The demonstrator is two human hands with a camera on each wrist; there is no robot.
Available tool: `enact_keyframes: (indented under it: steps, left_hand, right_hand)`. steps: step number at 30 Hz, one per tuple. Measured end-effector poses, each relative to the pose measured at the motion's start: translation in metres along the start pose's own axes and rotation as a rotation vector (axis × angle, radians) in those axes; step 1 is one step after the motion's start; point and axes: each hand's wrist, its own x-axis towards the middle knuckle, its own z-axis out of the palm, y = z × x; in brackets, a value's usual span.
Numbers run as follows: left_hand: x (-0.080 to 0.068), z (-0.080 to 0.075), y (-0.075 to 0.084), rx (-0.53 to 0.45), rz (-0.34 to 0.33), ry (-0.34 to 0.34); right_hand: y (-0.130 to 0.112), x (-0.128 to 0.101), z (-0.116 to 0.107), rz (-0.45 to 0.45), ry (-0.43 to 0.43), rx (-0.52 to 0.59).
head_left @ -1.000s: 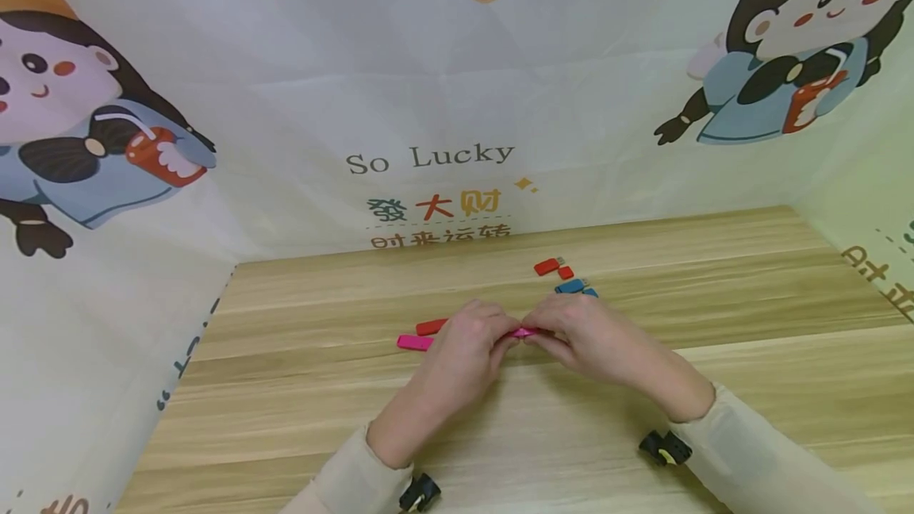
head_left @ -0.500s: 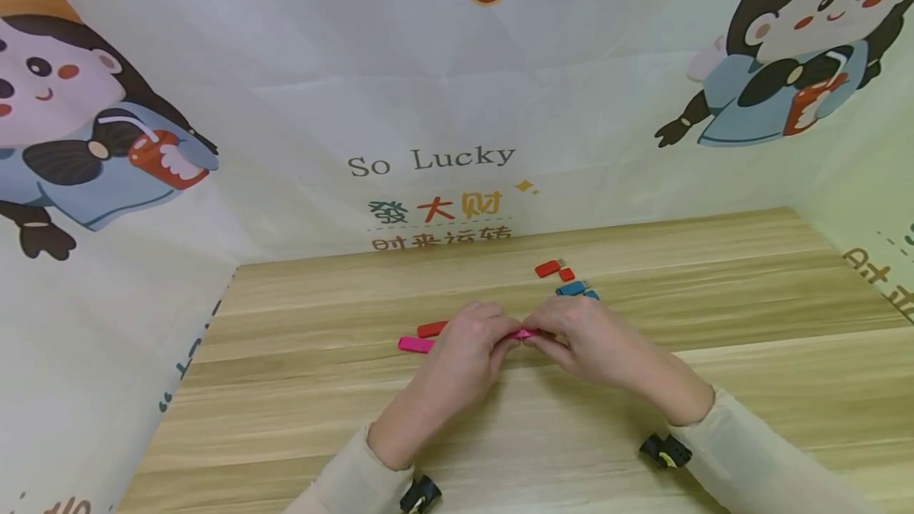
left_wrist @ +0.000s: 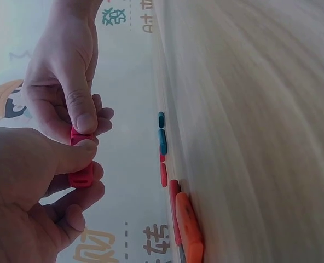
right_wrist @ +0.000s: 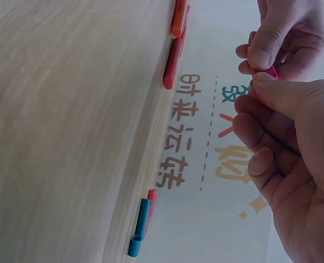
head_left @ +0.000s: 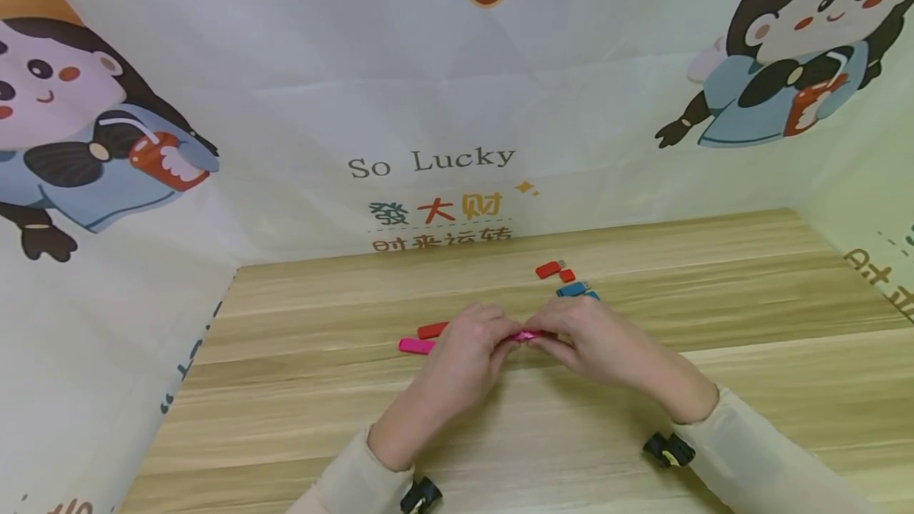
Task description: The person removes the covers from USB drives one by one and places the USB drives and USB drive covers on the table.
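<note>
Both hands — left hand (head_left: 467,343), right hand (head_left: 581,335) — pinch the pink drive (head_left: 524,335) between my fingertips, off the table (head_left: 714,300). Nothing shifted since a second ago — grip unchanged, pieces not parted.

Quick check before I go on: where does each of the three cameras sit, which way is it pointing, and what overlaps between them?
Head: worn high, facing forward and down at the wooden table; shows both forearms, left hand and right hand pinching a pink piece.
Left wrist: low behind the left hand, looking along the tabletop; both hands show.
Right wrist: low behind the right hand, likewise; both hands show.
Shared: both hands, the pink piece, blue pieces.
</note>
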Motion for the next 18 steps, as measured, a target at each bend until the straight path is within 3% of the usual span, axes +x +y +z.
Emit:
enact_keyframes:
  steps: [12,18]
  left_hand:
    - [0.0001,-0.0024,0.0028,-0.004,-0.076,-0.044]
    - [0.0011,-0.0025,0.0032,-0.021,-0.109,-0.032]
  right_hand:
    - [-0.0021,0.0015,-0.0021,0.066,-0.032,-0.038]
    - [-0.0039,0.0027,-0.0043,0.115,-0.063,-0.063]
